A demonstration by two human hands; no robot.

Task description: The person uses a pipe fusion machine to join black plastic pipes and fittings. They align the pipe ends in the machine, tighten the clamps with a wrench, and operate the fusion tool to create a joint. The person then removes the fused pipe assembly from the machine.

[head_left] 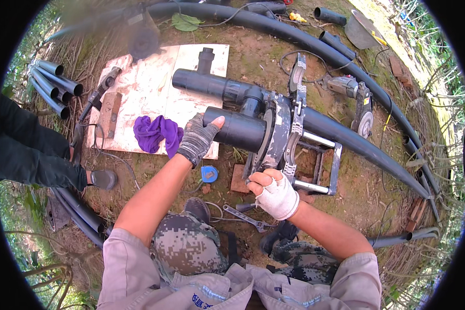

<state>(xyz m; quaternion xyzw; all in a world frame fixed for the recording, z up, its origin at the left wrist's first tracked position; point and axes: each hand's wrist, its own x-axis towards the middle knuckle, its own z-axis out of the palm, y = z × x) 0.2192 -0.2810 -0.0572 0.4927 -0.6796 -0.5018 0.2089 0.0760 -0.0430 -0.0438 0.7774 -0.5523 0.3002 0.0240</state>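
A short black plastic pipe sits with one end in the metal clamp ring of a pipe-welding frame. My left hand, in a grey fingerless glove, grips the pipe's free end, thumb on top. My right hand, in a white fingerless glove, is closed at the lower end of the clamp ring; its fingers hide the part they hold. Just beyond the short pipe lies a black branched pipe fitting. A second, hinged clamp stands open to the right, over the frame's steel rods.
A pale board carries a purple cloth and a brick. A blue tape measure and an adjustable wrench lie near my feet. An angle grinder is at right. Another person's legs stand at left.
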